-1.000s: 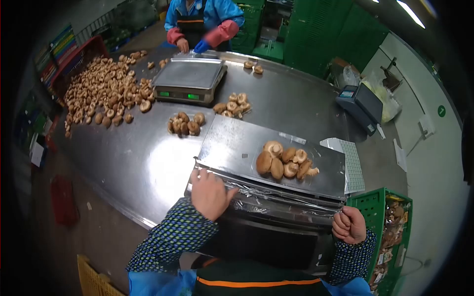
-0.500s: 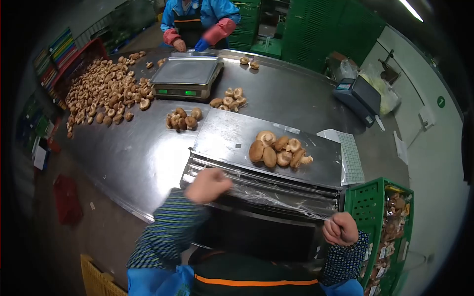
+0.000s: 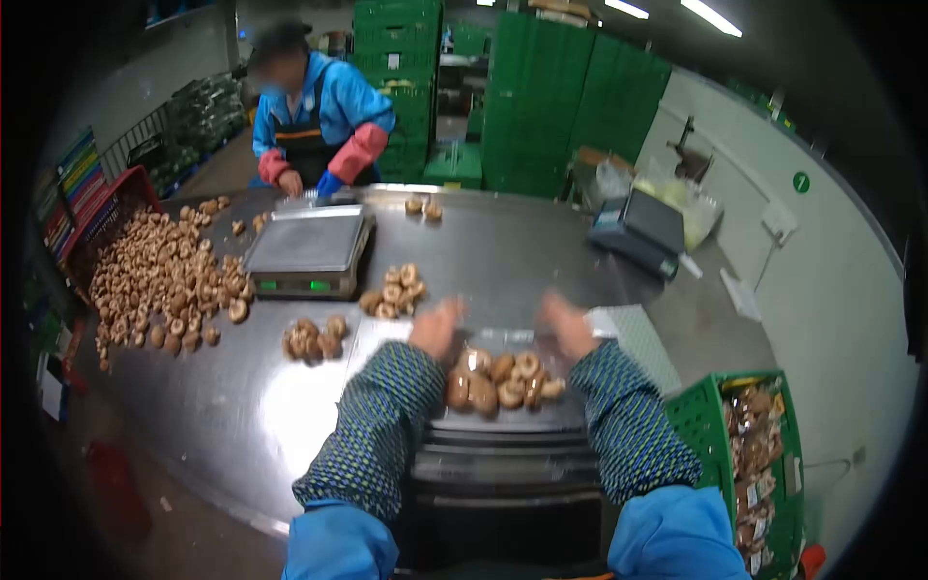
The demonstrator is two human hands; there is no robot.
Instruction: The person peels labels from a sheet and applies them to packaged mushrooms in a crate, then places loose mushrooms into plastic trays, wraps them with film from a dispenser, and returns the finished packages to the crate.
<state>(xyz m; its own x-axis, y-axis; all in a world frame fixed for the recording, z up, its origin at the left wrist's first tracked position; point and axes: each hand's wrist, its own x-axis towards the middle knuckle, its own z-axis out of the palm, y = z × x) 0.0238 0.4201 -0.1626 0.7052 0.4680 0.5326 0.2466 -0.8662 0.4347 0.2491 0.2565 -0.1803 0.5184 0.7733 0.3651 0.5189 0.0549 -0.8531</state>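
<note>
Clear plastic film stretches from the wrapping machine over a cluster of shiitake mushrooms, showing as glossy glints on their caps. At the film's far left stands my left hand, closed on its edge and smeared by motion. My right hand, also blurred, grips the far right side of the film. Both hands are beyond the mushrooms, with forearms to either side of them. Exact finger positions are hard to make out.
Left of the machine are two small groups of mushrooms, a scale and a large heap of mushrooms. A co-worker stands across the table. On the right are a label printer and a green crate of packed mushrooms.
Both hands have moved forward from the machine's near rollers to beyond the mushrooms, drawing the film over them. The camera view has tilted up, showing more of the co-worker.
</note>
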